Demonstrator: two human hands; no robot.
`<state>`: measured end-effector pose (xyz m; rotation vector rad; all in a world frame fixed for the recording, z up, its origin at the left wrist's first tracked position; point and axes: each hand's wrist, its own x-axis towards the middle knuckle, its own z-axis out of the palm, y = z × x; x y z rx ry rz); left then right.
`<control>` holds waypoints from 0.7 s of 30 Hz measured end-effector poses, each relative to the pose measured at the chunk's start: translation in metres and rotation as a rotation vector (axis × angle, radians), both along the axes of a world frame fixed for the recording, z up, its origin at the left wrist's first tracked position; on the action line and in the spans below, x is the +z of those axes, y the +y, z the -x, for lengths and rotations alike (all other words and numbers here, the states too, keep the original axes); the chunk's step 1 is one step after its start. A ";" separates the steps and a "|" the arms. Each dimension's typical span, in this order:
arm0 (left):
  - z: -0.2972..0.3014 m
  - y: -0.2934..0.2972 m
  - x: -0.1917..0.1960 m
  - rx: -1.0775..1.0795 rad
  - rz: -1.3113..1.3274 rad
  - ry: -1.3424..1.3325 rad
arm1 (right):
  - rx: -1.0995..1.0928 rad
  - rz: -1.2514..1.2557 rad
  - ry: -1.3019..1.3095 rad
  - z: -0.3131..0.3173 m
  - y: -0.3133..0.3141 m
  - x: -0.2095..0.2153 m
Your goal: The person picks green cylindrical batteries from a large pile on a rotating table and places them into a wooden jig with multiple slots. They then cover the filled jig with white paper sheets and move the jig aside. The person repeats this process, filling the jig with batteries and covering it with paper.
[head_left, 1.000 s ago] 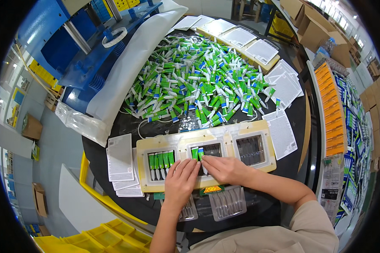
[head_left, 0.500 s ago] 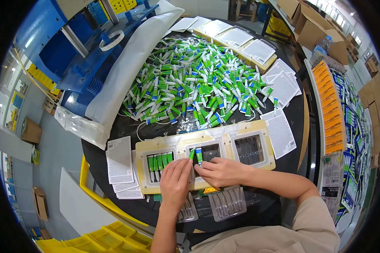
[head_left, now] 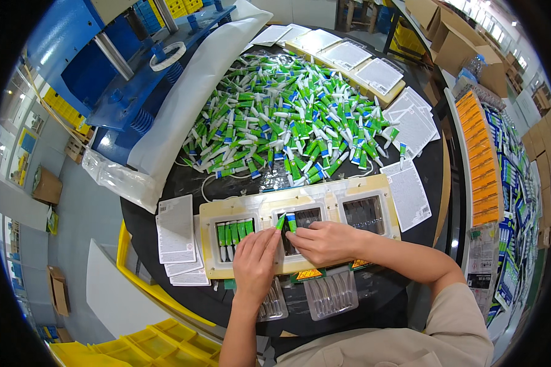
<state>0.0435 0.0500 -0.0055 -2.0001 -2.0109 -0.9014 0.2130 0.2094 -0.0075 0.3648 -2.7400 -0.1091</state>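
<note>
A cream frame (head_left: 239, 210) with three windows lies across the near side of the round black table. In its left window several green tubes (head_left: 234, 229) stand side by side in a clear blister. My left hand (head_left: 255, 255) is closed at the middle window, its fingertips on a small green tube (head_left: 280, 221). Just right of it, my right hand (head_left: 326, 243) pinches a second green tube with a blue end (head_left: 291, 221). Both tubes point upward at the window, their lower parts hidden by fingers. The right window (head_left: 363, 215) holds a clear blister with bare slots.
A large heap of green and white tubes (head_left: 288, 116) covers the table beyond the frame. Printed cards (head_left: 176, 229) lie left, with more cards (head_left: 409, 194) at right. Clear blisters (head_left: 330, 295) hang at the near edge. A blue press (head_left: 113, 73) stands far left.
My right wrist has lifted slightly, uncovering another orange label below the frame. Both hands stay at the middle window with their tubes. The whole view has shifted a little.
</note>
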 end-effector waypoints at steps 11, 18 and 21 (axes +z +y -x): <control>-0.006 -0.004 -0.001 -0.029 0.047 0.194 | -0.057 0.096 0.196 0.000 -0.008 -0.014; -0.007 -0.005 0.002 -0.058 0.185 0.070 | -0.169 0.128 0.169 -0.002 0.015 0.002; -0.008 -0.003 0.006 -0.068 0.232 0.048 | -0.417 0.223 0.343 0.012 0.046 0.011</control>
